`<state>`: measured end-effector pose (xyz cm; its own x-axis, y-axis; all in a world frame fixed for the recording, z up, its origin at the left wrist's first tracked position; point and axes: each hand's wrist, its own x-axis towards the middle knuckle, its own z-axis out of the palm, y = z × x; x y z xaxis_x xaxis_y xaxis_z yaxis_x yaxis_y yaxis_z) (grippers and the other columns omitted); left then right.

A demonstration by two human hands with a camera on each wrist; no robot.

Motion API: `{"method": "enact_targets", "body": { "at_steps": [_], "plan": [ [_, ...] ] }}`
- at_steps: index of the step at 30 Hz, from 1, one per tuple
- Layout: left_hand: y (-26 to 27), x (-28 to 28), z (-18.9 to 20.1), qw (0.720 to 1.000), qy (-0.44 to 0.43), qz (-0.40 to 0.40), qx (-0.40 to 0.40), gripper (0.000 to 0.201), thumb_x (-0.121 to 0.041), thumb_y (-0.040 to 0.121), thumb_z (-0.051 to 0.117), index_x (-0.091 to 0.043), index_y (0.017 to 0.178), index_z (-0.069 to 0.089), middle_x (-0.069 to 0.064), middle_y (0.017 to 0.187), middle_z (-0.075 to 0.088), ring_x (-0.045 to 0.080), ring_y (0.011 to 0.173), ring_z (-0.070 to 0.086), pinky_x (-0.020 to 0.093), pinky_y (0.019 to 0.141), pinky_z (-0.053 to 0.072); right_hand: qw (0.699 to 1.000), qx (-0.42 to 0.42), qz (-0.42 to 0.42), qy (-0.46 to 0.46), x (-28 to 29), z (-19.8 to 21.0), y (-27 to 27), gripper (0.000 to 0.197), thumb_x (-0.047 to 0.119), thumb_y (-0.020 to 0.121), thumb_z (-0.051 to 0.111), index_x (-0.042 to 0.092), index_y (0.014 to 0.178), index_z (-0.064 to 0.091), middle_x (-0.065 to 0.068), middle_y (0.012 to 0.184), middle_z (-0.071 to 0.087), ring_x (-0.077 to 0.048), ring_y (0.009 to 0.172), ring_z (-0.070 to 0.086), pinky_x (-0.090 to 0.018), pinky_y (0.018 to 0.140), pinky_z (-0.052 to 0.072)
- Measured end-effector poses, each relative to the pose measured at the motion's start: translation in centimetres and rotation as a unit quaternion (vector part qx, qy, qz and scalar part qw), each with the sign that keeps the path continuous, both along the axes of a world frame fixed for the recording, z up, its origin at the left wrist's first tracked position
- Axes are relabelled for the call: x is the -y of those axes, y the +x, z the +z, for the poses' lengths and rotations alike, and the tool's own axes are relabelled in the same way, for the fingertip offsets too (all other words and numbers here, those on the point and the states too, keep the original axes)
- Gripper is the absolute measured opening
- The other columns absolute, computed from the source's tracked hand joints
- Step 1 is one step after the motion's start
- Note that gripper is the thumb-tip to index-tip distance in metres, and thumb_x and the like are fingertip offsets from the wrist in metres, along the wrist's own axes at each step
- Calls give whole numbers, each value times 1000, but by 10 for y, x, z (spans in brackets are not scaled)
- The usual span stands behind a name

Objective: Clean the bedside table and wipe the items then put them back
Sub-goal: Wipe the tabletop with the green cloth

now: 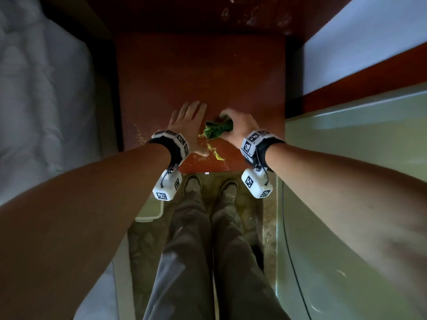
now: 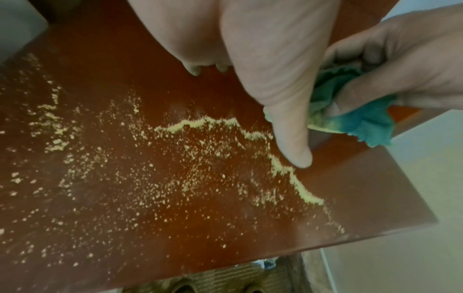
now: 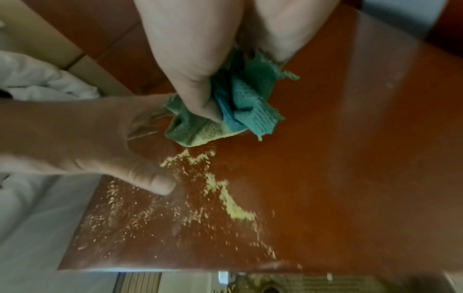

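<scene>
The reddish-brown bedside table (image 1: pixel 201 72) has no items on its top. Yellow powder (image 2: pixel 190 150) is scattered over its near left part, with a thicker line (image 3: pixel 225 196) near the front edge. My right hand (image 1: pixel 238 125) grips a bunched green cloth (image 1: pixel 217 130) and presses it on the table beside the powder; the cloth's lower edge (image 3: pixel 200 138) is dusted yellow. My left hand (image 1: pixel 187 121) lies flat on the table just left of the cloth, fingers straight, thumb (image 2: pixel 293 146) touching the powder line.
A bed with white bedding (image 1: pixel 34 100) borders the table on the left. A pale green surface (image 1: pixel 358 139) and a white wall (image 1: pixel 369 42) stand on the right. My legs and shoes (image 1: pixel 208 188) are on a mat below the table's front edge.
</scene>
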<state>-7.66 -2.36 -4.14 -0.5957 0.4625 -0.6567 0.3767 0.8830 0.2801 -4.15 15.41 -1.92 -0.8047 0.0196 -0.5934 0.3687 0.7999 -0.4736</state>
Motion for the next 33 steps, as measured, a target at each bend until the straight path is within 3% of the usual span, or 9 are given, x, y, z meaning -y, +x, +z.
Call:
{"method": "enact_targets", "body": {
  "at_steps": [5,9,12,15,19,23,28,30,33],
  "plan": [
    [-15,13,39,997,48,67,-11,104,-52,76,77,-20,155,18,4,157,29,29,144,26,51,113,29,997,-21,75,5,30,19,-36,47,14,76,78,21,115,53,0,118,58,-19,101,59,-27,80,50],
    [-26,36,57,992,37,113,-36,63,-40,81,76,-21,134,48,3,126,58,25,118,50,41,98,41,990,-27,137,-14,63,30,-57,43,15,78,76,18,112,51,-1,116,54,-20,99,55,-30,81,48],
    [-30,52,61,990,-8,135,-35,36,-40,88,68,-20,117,59,-3,95,60,22,93,58,36,81,48,983,-40,173,-38,85,33,-67,42,15,76,79,18,107,51,3,109,51,-19,97,53,-27,75,42],
    [-33,69,59,983,-74,165,-37,25,-42,93,62,-21,107,63,-5,72,51,18,69,55,31,59,43,978,-26,197,-67,102,32,-74,42,22,76,80,16,107,52,2,108,51,-18,94,54,-27,75,44],
    [-40,105,51,974,-74,202,-71,19,-33,95,62,-22,110,67,4,84,58,27,78,58,34,65,44,986,-28,131,-99,113,18,-84,41,30,85,70,17,121,55,1,119,55,-17,99,58,-30,83,50],
    [-51,137,44,967,-54,224,-108,23,-32,94,64,-21,115,64,10,105,65,35,94,64,36,69,45,997,-23,68,-13,108,-2,-99,45,30,92,61,19,135,49,-3,137,47,-25,117,55,-36,92,50],
    [-70,155,27,966,-35,229,-116,24,-25,94,64,-19,117,63,11,114,59,37,102,61,43,80,50,982,12,162,100,98,-17,-106,75,35,91,63,31,153,22,3,161,9,-33,146,12,-53,114,29],
    [-77,156,20,967,-26,224,-115,24,-30,94,64,-16,113,62,12,111,58,38,99,61,42,78,49,976,34,180,118,96,-23,-106,86,40,88,67,38,154,12,7,162,-7,-34,149,-3,-62,115,17],
    [-86,153,8,971,-9,210,-114,25,-32,93,65,-14,110,61,14,107,57,38,95,60,43,77,50,965,75,206,143,96,-31,-104,93,47,86,67,42,154,3,5,161,-21,-34,148,-15,-68,113,13]
  ]
}}
